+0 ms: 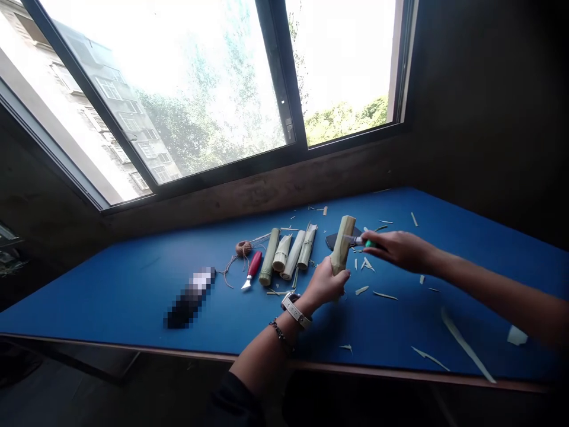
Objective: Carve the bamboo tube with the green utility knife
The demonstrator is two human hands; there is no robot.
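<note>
My left hand [324, 283] grips a thick length of green bamboo [342, 246] upright, its top end tilted away from me. My right hand [395, 249] is shut on a small knife with a green handle [368, 242], and its metal blade [351, 240] meets the bamboo's upper part. Behind the hands, a dark flat object [340, 239] lies on the tabletop, partly hidden by the bamboo. Thin bamboo shavings [362, 290] are scattered around both hands.
Several cut bamboo pieces [293, 255] lie together on the blue table [111, 296], beside a red-handled craft knife [251, 271] and a coil of brown cord [243, 248]. A blurred dark object [191, 296] lies to the left. A window [222, 89] runs along the far edge.
</note>
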